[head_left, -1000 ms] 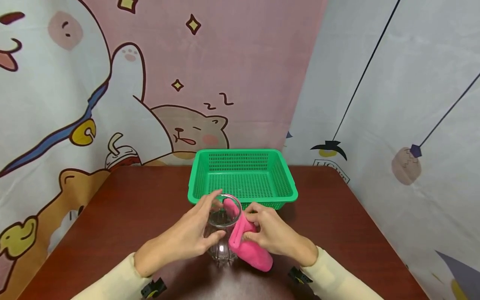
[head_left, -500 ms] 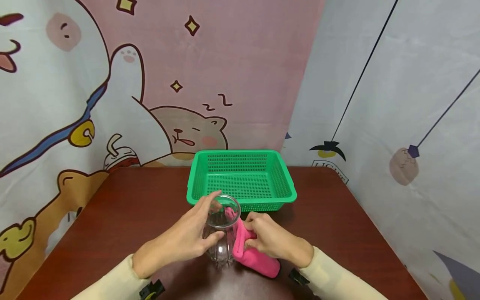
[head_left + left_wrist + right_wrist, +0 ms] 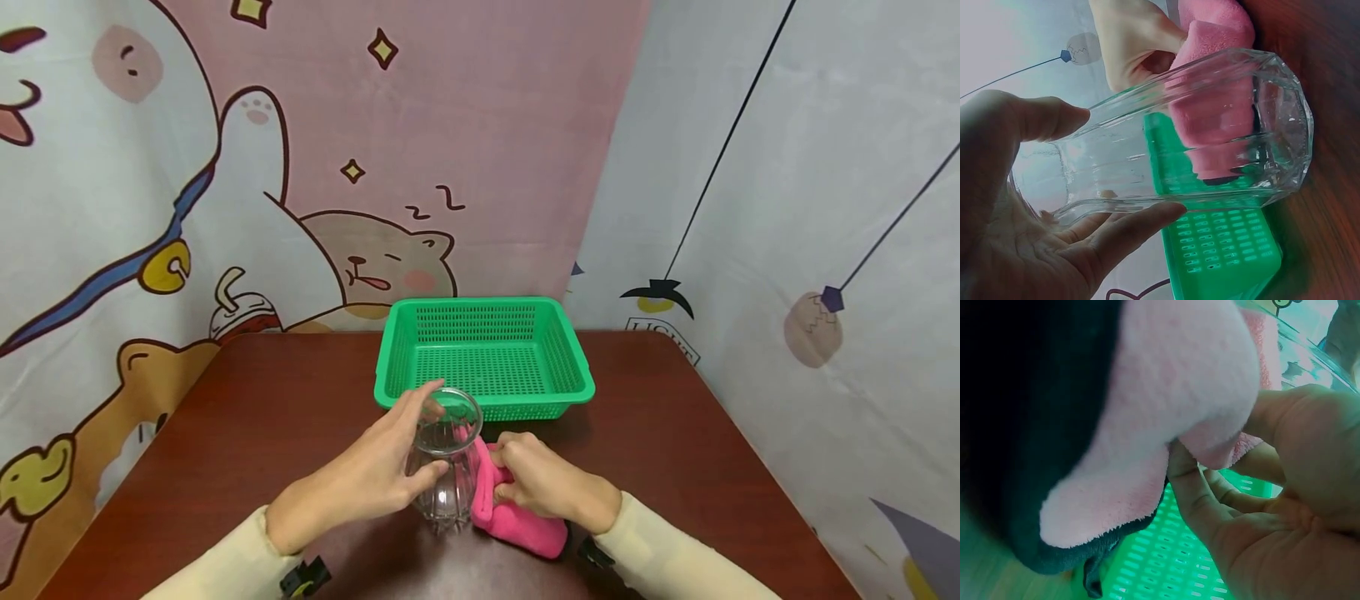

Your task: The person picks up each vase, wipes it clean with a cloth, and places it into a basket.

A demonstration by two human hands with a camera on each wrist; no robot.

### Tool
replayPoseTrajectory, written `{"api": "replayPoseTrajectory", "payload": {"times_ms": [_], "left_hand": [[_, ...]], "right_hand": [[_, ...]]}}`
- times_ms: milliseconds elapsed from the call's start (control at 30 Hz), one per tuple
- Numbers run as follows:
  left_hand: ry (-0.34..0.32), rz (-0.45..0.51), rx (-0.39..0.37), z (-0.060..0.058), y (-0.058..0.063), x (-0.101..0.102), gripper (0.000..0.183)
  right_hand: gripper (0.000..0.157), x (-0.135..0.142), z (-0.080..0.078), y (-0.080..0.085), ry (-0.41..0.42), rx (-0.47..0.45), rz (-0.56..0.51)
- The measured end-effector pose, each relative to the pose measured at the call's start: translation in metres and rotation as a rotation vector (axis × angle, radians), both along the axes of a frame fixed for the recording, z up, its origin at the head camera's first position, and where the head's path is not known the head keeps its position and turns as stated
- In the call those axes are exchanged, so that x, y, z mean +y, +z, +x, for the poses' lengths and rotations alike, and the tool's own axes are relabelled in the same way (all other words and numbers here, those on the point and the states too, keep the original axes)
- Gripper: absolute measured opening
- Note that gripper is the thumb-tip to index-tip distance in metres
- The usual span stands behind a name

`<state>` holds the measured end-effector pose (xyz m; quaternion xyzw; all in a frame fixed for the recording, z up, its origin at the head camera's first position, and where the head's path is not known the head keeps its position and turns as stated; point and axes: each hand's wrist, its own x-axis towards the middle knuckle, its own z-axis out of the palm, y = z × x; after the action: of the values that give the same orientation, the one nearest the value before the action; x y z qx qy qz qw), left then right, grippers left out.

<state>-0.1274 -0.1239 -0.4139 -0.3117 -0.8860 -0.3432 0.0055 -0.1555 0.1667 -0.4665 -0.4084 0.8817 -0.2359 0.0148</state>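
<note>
A clear glass vase [image 3: 446,498] with faceted sides and a flared rim stands upright on the table. My left hand [image 3: 363,471] holds it from the left, thumb in front and fingers behind, near its neck. Against the vase's right side, a folded pink cloth [image 3: 525,530] with a dark underside is pinched in my right hand [image 3: 551,479]. In the left wrist view, part of the cloth [image 3: 1219,31] shows past the glass and part through it. The right wrist view has the cloth [image 3: 1185,369] bunched between thumb and fingers; its folds hide some fingertips.
A green perforated plastic basket [image 3: 384,375] sits behind the vase, toward the back of the dark red-brown table [image 3: 285,417]. A cartoon-printed curtain [image 3: 517,150] hangs beyond the table's far edge and along the right side.
My right hand has drawn the cloth down and slightly right along the vase; its upper end, at the rim a second ago, sits lower. The left hand and vase have barely moved.
</note>
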Motion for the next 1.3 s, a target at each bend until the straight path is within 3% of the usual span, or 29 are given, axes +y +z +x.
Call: {"api": "replayPoseTrajectory", "payload": {"times_ms": [333,833,1300], "left_hand": [[-0.007,0.003,-0.004,0.000,0.001,-0.001,0.099],[-0.015,-0.009,-0.002,0.001,0.002,0.000,0.099],[-0.022,0.004,-0.019,0.001,0.003,0.000,0.101]], "right_hand": [[0.034,0.000,-0.002,-0.003,-0.005,0.022,-0.010],[0.036,0.002,0.001,-0.004,-0.105,-0.074,-0.164],[0.037,0.001,0.002,0.010,-0.107,-0.019,-0.294]]}}
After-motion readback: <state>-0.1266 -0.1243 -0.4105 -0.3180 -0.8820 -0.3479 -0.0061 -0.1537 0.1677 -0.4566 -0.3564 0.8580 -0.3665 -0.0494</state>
